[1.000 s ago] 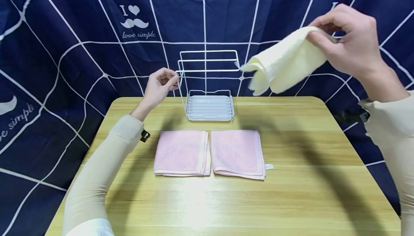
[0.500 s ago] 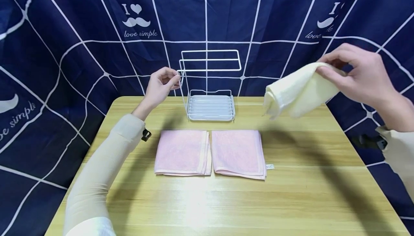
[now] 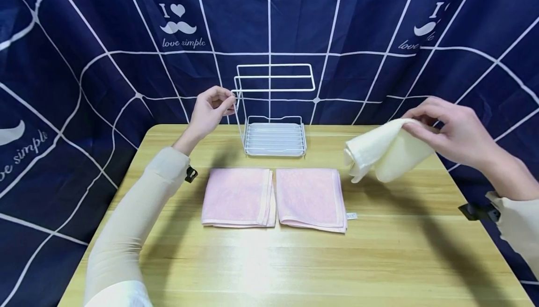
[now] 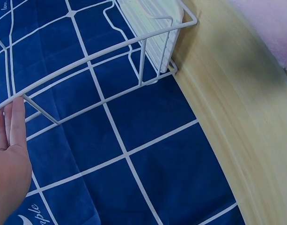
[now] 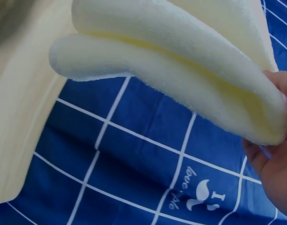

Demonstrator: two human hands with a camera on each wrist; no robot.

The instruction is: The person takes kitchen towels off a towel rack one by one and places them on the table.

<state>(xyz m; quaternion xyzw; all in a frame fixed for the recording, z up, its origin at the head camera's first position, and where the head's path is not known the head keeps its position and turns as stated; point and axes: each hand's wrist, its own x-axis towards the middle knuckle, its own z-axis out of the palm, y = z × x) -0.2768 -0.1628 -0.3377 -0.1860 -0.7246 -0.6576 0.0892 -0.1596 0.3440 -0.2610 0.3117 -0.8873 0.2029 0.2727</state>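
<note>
A white wire rack with a slatted tray base stands at the back of the table. My left hand pinches the upper left corner of its frame; in the left wrist view the fingers lie against the white wire. On the right, my right hand grips a pale yellow folded towel by one edge, and the rest droops above the table's back right part. From the right wrist view, the towel's soft folds hang in layers from the thumb and fingers.
Two folded pink towels lie side by side in front of the rack, the right one with a small white tag. Dark blue curtain with white lines surrounds the wooden table at the back and sides.
My right hand has come down and away from the rack with the yellow towel, from above the rack's right side to lower over the table's right part. The left hand stays on the rack.
</note>
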